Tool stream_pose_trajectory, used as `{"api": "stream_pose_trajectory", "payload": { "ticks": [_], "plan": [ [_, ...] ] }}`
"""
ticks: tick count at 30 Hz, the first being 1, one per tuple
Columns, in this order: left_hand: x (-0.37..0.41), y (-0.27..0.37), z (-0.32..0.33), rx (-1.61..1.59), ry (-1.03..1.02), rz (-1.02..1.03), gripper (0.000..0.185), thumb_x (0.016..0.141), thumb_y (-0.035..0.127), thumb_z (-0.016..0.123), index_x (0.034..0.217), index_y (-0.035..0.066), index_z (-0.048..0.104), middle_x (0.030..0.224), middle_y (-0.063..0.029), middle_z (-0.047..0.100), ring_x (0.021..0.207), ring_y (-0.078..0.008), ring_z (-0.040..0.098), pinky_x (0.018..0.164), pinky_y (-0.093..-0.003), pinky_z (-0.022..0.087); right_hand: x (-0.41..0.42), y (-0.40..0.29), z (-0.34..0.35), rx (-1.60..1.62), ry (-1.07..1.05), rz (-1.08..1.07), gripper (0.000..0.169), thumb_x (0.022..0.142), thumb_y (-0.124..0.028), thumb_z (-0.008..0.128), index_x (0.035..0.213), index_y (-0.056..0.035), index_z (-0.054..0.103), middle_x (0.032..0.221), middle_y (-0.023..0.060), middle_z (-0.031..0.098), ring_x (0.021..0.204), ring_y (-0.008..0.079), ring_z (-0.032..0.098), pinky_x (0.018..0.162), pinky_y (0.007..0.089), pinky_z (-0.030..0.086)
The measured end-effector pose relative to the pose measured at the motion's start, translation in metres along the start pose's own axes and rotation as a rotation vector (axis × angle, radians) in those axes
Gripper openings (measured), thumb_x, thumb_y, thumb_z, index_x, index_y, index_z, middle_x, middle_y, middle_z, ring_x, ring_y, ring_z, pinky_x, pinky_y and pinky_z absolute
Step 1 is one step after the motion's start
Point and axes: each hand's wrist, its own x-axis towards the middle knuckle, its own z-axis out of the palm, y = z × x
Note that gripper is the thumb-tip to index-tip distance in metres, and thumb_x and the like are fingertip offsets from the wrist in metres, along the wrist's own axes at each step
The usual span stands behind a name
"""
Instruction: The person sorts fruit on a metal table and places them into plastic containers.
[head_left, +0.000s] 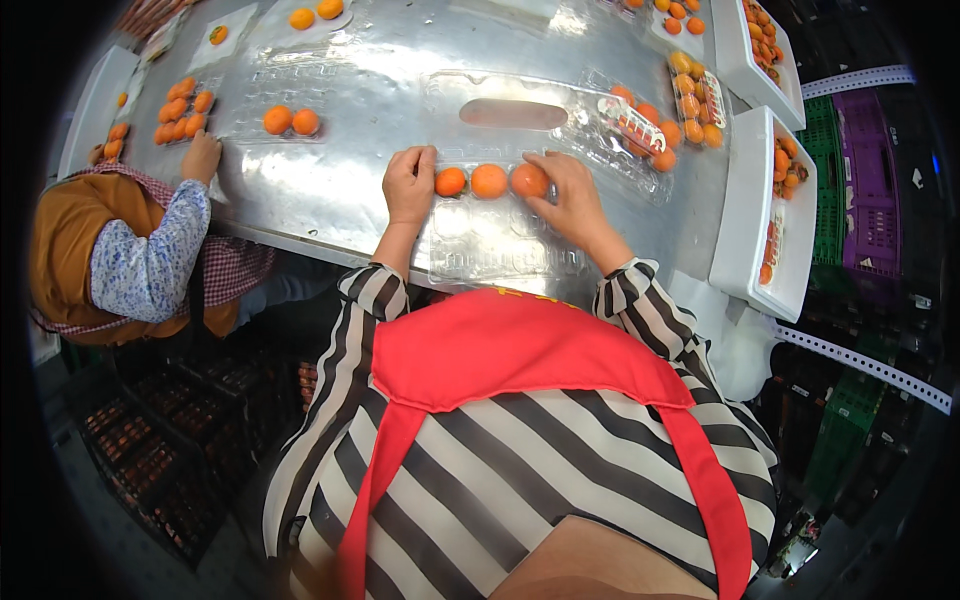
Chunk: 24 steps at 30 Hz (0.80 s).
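Observation:
A clear plastic clamshell tray (480, 244) with moulded cups lies in front of me at the table's near edge. Along its far row sit an orange persimmon (451, 182) at the left and another persimmon (489, 181) in the middle. My right hand (571, 196) has its thumb and fingers around a third persimmon (530, 181) at the row's right end. At the tray's far left corner, my left hand (409, 184) grips the rim with curled fingers. The tray's clear lid (517, 90), with an oval opening, extends beyond the row.
A labelled pack of persimmons (637, 127) lies right of the lid; another filled pack (696, 97) is beyond. White foam boxes (761, 217) line the right edge. A co-worker (142, 240) stands left, one hand at a part-filled tray (180, 112). Another tray (291, 120) holds two persimmons.

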Motion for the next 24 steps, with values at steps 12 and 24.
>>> {"api": "stream_pose_trajectory", "payload": {
  "ticks": [12,24],
  "plan": [
    [-0.004,0.02,0.024,0.033,0.051,0.098,0.02,0.088,0.021,0.066,0.084,0.001,0.068,0.078,-0.0135,0.064,0.074,-0.0299,0.06,0.068,-0.0377,0.048,-0.023,0.019,-0.013,0.009,0.094,-0.041,0.048,0.077,-0.015,0.072,0.123,-0.0065,0.06,0.128,0.017,0.057,0.127,0.0383,0.046,0.11,0.0496,0.031],
    [-0.004,0.03,0.009,0.02,-0.035,0.004,0.022,0.088,0.024,0.066,0.09,0.003,0.07,0.079,-0.0118,0.065,0.079,-0.0286,0.062,0.072,-0.0362,0.05,-0.148,0.067,-0.019,0.052,0.305,0.313,0.035,0.085,-0.012,0.064,0.119,-0.0033,0.061,0.128,0.0183,0.056,0.125,0.0377,0.047,0.107,0.0456,0.035]
  ]
}}
